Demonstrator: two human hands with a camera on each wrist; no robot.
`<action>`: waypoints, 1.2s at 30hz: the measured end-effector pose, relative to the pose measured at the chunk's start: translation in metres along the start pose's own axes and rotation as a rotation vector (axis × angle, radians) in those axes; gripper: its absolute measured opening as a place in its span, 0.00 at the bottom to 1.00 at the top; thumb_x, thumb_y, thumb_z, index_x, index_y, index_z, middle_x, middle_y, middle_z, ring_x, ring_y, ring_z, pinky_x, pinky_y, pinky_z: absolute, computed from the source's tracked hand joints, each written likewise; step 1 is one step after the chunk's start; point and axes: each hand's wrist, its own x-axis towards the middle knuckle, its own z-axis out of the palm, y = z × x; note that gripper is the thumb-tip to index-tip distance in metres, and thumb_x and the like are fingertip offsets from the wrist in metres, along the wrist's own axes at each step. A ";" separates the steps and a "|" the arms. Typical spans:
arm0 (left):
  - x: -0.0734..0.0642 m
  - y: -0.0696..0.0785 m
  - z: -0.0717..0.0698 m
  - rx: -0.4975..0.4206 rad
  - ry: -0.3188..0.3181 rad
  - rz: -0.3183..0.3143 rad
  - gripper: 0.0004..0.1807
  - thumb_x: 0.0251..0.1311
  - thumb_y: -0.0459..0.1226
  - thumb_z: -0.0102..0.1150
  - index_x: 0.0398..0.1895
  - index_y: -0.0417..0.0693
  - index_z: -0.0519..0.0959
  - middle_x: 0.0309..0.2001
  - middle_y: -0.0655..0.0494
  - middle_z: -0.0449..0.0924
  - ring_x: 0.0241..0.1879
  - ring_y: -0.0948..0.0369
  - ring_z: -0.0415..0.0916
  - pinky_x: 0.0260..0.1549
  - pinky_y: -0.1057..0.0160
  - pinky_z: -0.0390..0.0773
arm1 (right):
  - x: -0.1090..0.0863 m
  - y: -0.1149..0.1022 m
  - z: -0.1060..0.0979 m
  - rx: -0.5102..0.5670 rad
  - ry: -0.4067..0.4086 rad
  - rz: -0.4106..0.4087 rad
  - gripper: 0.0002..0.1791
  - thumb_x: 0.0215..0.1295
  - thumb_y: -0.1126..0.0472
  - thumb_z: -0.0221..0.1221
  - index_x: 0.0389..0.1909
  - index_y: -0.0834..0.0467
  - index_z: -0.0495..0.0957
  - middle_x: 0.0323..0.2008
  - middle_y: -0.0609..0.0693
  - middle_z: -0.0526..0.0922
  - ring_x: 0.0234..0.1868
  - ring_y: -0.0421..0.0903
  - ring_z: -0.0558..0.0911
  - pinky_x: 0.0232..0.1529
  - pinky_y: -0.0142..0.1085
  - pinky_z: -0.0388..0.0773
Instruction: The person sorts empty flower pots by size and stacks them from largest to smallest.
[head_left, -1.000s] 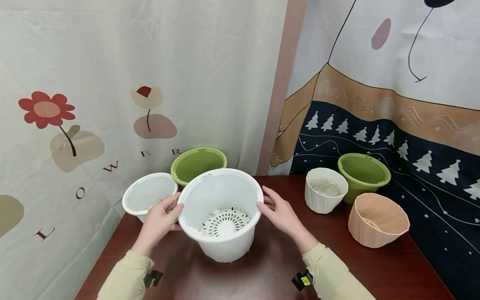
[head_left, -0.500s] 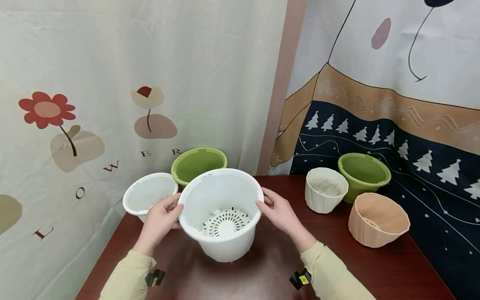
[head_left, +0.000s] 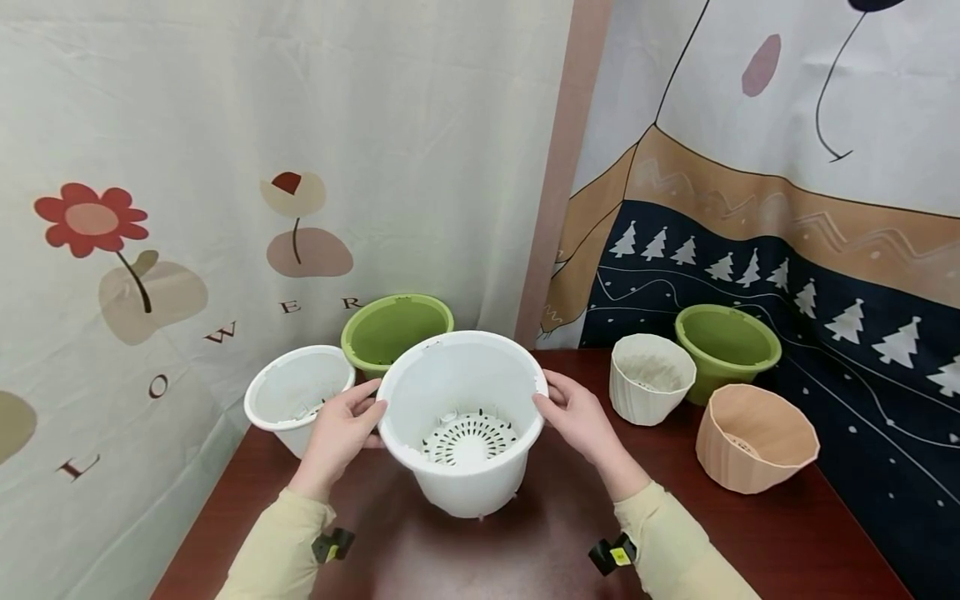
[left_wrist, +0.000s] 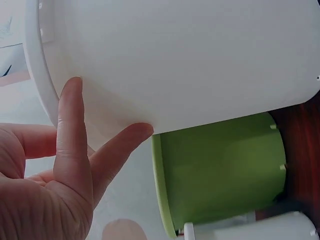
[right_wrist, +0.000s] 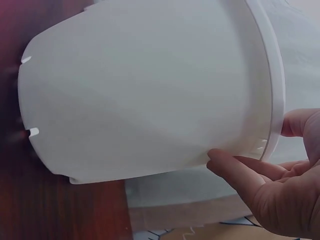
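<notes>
One large white pot (head_left: 463, 379), held between the left hand (head_left: 341, 435) and the right hand (head_left: 581, 421), its rim pinched at opposite sides. Lies just inward of both palms, body hanging lower than the grips. Tilts its mouth toward the head camera, showing a slotted floor (head_left: 471, 437) ringed with narrow dark openings. Points its base down over the dark red table (head_left: 570, 517); cannot tell whether touching it.

On the left, thumb over the rim, fingers outside and below; in the left wrist view, two digits reaching across the outer wall, parted from each other. On the right, much the same: thumb at the rim, fingers beneath, one fingertip set against the outer wall in the right wrist view.

Just beyond the left hand and partly covered by it, a smaller white pot (head_left: 281, 387), upright. Behind the large one, lower part hidden, a green pot (head_left: 396, 325) near the pale curtain (head_left: 420, 125). Well apart, to the right, a group of three: a ribbed cream pot (head_left: 643, 406), a second green pot (head_left: 727, 333) just behind it, and a peach pot (head_left: 742, 462) nearer the person. All upright, mouths up.

Closer in, pale yellow sleeves (head_left: 686, 542) and a small black device (head_left: 333, 546) at each wrist. Behind the group, dark blue fabric (head_left: 660, 292) printed with white trees.
</notes>
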 end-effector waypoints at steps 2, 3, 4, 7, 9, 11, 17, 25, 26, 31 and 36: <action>0.003 0.002 0.005 -0.015 0.003 0.007 0.25 0.70 0.28 0.51 0.69 0.27 0.64 0.55 0.25 0.74 0.35 0.50 0.84 0.28 0.59 0.87 | 0.001 -0.001 -0.006 0.022 -0.006 0.002 0.27 0.71 0.62 0.57 0.69 0.65 0.67 0.59 0.63 0.78 0.56 0.56 0.81 0.48 0.42 0.84; 0.005 0.003 0.008 -0.024 0.002 0.011 0.25 0.70 0.28 0.51 0.68 0.27 0.65 0.55 0.25 0.74 0.35 0.50 0.84 0.28 0.59 0.87 | 0.001 -0.002 -0.009 0.036 -0.012 0.002 0.27 0.72 0.63 0.56 0.69 0.66 0.66 0.60 0.65 0.77 0.56 0.58 0.80 0.48 0.42 0.84; 0.007 0.004 0.011 -0.032 -0.001 0.016 0.25 0.70 0.27 0.51 0.68 0.27 0.65 0.55 0.25 0.75 0.35 0.50 0.83 0.28 0.59 0.87 | 0.002 -0.002 -0.012 0.049 -0.013 0.004 0.27 0.72 0.64 0.56 0.69 0.67 0.65 0.60 0.66 0.76 0.57 0.60 0.79 0.48 0.42 0.84; 0.014 0.005 0.019 -0.058 -0.007 0.028 0.25 0.70 0.27 0.51 0.68 0.28 0.66 0.54 0.25 0.75 0.36 0.49 0.83 0.27 0.59 0.87 | 0.003 -0.003 -0.023 0.085 -0.023 0.002 0.27 0.74 0.65 0.53 0.70 0.70 0.62 0.62 0.69 0.73 0.58 0.64 0.77 0.48 0.43 0.83; 0.018 0.006 0.025 -0.078 -0.012 0.034 0.24 0.70 0.27 0.51 0.68 0.29 0.66 0.54 0.25 0.75 0.36 0.48 0.83 0.27 0.59 0.87 | 0.004 -0.004 -0.029 0.092 -0.020 0.003 0.27 0.74 0.66 0.52 0.70 0.71 0.62 0.62 0.70 0.72 0.58 0.65 0.77 0.49 0.43 0.83; 0.023 0.008 0.031 -0.097 -0.013 0.039 0.24 0.70 0.26 0.50 0.68 0.29 0.66 0.53 0.24 0.75 0.35 0.47 0.83 0.26 0.59 0.87 | 0.005 -0.005 -0.036 0.086 -0.014 0.003 0.27 0.74 0.66 0.52 0.70 0.72 0.61 0.63 0.70 0.72 0.58 0.65 0.76 0.50 0.44 0.83; 0.035 0.012 0.050 -0.120 -0.011 0.041 0.24 0.69 0.25 0.51 0.68 0.30 0.68 0.52 0.24 0.76 0.33 0.47 0.83 0.25 0.60 0.86 | 0.009 -0.007 -0.052 0.047 0.027 0.031 0.27 0.75 0.65 0.51 0.70 0.72 0.60 0.63 0.71 0.71 0.58 0.64 0.77 0.50 0.45 0.82; 0.048 0.013 0.071 -0.117 -0.012 0.037 0.26 0.68 0.26 0.52 0.70 0.32 0.65 0.52 0.24 0.76 0.34 0.42 0.83 0.25 0.59 0.87 | 0.016 0.000 -0.068 0.050 0.054 0.046 0.27 0.76 0.66 0.49 0.70 0.74 0.59 0.63 0.73 0.70 0.58 0.65 0.76 0.50 0.43 0.83; 0.050 0.012 0.074 -0.117 -0.008 0.031 0.26 0.68 0.26 0.52 0.70 0.31 0.66 0.53 0.24 0.76 0.35 0.41 0.83 0.25 0.59 0.86 | 0.017 0.001 -0.069 0.051 0.057 0.048 0.27 0.76 0.66 0.49 0.70 0.74 0.59 0.63 0.73 0.69 0.58 0.65 0.76 0.50 0.43 0.83; 0.059 0.010 0.082 -0.118 0.006 0.028 0.25 0.67 0.26 0.53 0.68 0.29 0.67 0.52 0.23 0.76 0.35 0.40 0.83 0.24 0.59 0.86 | 0.020 0.005 -0.073 0.059 0.069 0.070 0.28 0.76 0.66 0.49 0.71 0.73 0.58 0.64 0.73 0.69 0.59 0.67 0.74 0.49 0.40 0.83; 0.064 0.008 0.086 -0.111 0.008 0.022 0.24 0.67 0.26 0.53 0.67 0.30 0.69 0.50 0.25 0.77 0.35 0.41 0.83 0.24 0.59 0.86 | 0.022 0.008 -0.074 0.047 0.075 0.089 0.28 0.76 0.65 0.50 0.71 0.73 0.58 0.64 0.72 0.69 0.60 0.66 0.74 0.49 0.39 0.83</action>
